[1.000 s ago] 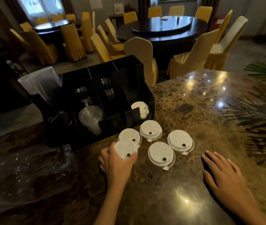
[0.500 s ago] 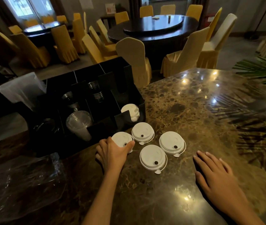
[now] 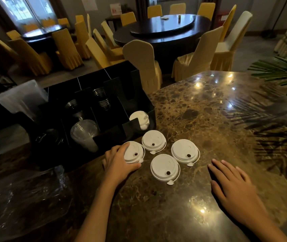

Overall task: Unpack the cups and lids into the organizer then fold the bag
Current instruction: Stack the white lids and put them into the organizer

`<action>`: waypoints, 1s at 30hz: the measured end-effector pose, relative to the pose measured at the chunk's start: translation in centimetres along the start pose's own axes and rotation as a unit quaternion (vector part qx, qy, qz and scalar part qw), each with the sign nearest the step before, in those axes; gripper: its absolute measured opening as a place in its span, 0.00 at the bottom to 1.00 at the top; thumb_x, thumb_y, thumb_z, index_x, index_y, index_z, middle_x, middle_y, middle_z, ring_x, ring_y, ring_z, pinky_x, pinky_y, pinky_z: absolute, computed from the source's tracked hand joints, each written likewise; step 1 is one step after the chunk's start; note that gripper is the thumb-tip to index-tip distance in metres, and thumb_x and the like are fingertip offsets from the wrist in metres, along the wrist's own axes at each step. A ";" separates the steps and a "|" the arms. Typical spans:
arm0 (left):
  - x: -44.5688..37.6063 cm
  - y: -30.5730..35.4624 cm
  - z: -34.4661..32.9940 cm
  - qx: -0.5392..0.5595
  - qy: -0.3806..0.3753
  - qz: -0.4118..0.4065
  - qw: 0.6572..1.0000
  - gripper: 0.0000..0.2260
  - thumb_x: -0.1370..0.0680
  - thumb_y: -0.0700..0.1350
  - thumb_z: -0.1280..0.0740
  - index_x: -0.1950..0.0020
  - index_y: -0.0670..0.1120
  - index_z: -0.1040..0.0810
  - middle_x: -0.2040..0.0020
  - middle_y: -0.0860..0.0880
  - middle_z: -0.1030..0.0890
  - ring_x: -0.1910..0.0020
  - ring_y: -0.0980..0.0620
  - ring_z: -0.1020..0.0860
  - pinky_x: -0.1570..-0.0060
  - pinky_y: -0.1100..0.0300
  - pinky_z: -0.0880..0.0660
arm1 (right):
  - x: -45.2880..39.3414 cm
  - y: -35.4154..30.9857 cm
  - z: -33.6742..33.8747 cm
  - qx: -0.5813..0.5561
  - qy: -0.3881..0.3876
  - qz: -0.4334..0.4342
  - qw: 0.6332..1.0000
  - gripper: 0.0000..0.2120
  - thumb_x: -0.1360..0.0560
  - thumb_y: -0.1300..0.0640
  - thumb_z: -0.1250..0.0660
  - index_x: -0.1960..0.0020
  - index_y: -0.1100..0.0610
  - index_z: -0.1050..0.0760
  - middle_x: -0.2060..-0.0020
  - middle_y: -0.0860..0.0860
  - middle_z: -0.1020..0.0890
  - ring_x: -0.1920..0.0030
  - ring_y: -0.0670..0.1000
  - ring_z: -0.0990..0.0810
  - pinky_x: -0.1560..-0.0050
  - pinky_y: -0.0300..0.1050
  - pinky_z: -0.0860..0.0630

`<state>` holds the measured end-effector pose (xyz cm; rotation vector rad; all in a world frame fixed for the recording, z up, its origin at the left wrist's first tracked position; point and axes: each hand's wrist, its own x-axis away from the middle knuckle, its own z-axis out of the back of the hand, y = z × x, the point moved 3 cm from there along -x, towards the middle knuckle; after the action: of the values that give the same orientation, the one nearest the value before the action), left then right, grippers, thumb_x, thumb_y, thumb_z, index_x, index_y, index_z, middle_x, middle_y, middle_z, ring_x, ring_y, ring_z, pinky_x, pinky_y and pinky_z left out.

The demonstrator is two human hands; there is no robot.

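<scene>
Lids point(image 3: 165, 167), four white, lie on my brown marble table point(image 3: 209, 109) in a dining room. The black organizer point(image 3: 104, 109) behind holds clear cups point(image 3: 85, 135) and stacked lids. My left hand point(image 3: 120, 161) cups the leftmost lid point(image 3: 134, 151); my right hand point(image 3: 233, 187) rests flat, empty.

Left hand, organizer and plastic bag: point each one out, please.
left hand point(image 3: 120, 160), head view, back of the hand.
organizer point(image 3: 140, 71), head view, back right top corner.
plastic bag point(image 3: 22, 198), head view, crumpled middle.
</scene>
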<state>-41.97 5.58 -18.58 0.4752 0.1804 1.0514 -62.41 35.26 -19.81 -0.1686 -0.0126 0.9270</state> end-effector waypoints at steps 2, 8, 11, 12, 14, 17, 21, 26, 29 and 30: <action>0.1 0.1 -0.3 0.011 0.031 -0.003 0.999 0.37 0.33 0.62 0.25 0.26 0.58 0.33 0.28 0.49 0.32 0.30 0.45 0.38 0.32 0.46 0.40 | 0.0 0.0 -0.1 -0.003 0.002 -0.001 1.000 0.26 0.22 0.44 0.50 0.28 0.49 0.28 0.28 0.46 0.27 0.26 0.50 0.32 0.30 0.52 0.40; 1.0 -0.3 -0.6 0.029 0.060 -0.015 0.998 0.34 0.32 0.60 0.25 0.29 0.55 0.29 0.31 0.47 0.28 0.33 0.45 0.34 0.35 0.46 0.35 | 0.0 0.1 -0.1 -0.008 0.004 0.000 1.000 0.25 0.22 0.44 0.49 0.28 0.49 0.29 0.28 0.46 0.27 0.26 0.50 0.33 0.30 0.53 0.39; 2.5 -0.6 0.0 0.087 0.096 -0.016 0.991 0.33 0.34 0.59 0.24 0.31 0.56 0.29 0.32 0.49 0.27 0.33 0.47 0.33 0.38 0.47 0.31 | 0.0 0.0 0.0 -0.012 0.003 -0.003 1.000 0.26 0.22 0.44 0.50 0.28 0.49 0.29 0.28 0.46 0.28 0.26 0.50 0.33 0.29 0.53 0.39; 3.1 -0.3 0.2 0.116 0.109 -0.032 0.987 0.33 0.35 0.60 0.24 0.31 0.57 0.29 0.33 0.52 0.27 0.34 0.49 0.33 0.40 0.51 0.30 | 0.1 0.0 0.1 -0.013 0.003 -0.003 1.000 0.26 0.22 0.44 0.50 0.28 0.49 0.29 0.27 0.46 0.28 0.26 0.50 0.33 0.29 0.53 0.39; 4.2 1.4 0.3 0.157 0.104 -0.093 0.978 0.34 0.37 0.63 0.26 0.32 0.61 0.31 0.37 0.61 0.29 0.36 0.57 0.34 0.45 0.63 0.32 | 0.1 -0.1 0.2 -0.014 0.002 -0.003 1.000 0.26 0.22 0.44 0.51 0.27 0.49 0.29 0.27 0.46 0.28 0.26 0.50 0.33 0.28 0.53 0.39; 5.2 4.8 -0.9 0.137 0.017 -0.196 0.971 0.34 0.37 0.62 0.26 0.32 0.64 0.32 0.40 0.66 0.32 0.40 0.62 0.35 0.47 0.71 0.37 | 0.1 -0.2 0.4 -0.019 0.001 -0.003 1.000 0.26 0.22 0.44 0.51 0.27 0.48 0.30 0.27 0.46 0.29 0.25 0.50 0.34 0.28 0.53 0.39; 5.0 6.0 -3.1 0.094 -0.042 -0.229 0.968 0.34 0.35 0.63 0.27 0.31 0.62 0.32 0.37 0.59 0.30 0.38 0.59 0.35 0.39 0.63 0.33 | 0.2 -0.1 0.4 -0.023 -0.004 -0.005 1.000 0.26 0.21 0.44 0.50 0.26 0.48 0.32 0.26 0.45 0.31 0.24 0.49 0.36 0.27 0.52 0.42; 4.4 5.0 -4.4 0.045 -0.044 -0.236 0.970 0.33 0.35 0.66 0.31 0.30 0.63 0.32 0.36 0.60 0.32 0.38 0.59 0.37 0.40 0.62 0.34 | 0.1 -0.1 0.4 -0.023 -0.015 -0.005 1.000 0.25 0.20 0.44 0.49 0.24 0.46 0.35 0.24 0.43 0.35 0.23 0.47 0.40 0.26 0.50 0.47; 4.1 5.1 -4.5 0.038 -0.056 -0.251 0.966 0.34 0.36 0.68 0.30 0.32 0.61 0.31 0.35 0.63 0.34 0.36 0.62 0.41 0.37 0.60 0.36 | 0.1 -0.1 0.5 -0.030 -0.012 -0.004 0.999 0.25 0.21 0.45 0.47 0.25 0.47 0.34 0.25 0.44 0.33 0.24 0.48 0.38 0.26 0.50 0.45; 4.1 5.1 -4.5 0.045 -0.057 -0.258 0.963 0.33 0.36 0.67 0.29 0.33 0.61 0.30 0.36 0.64 0.34 0.36 0.62 0.40 0.37 0.60 0.35 | 0.1 -0.2 0.5 -0.031 -0.010 -0.004 0.999 0.25 0.21 0.45 0.47 0.25 0.47 0.33 0.25 0.45 0.32 0.24 0.49 0.37 0.27 0.51 0.44</action>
<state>-45.64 12.53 -19.86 0.5327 0.2359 0.5056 -62.26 35.34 -19.29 -0.2165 -0.0603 0.9212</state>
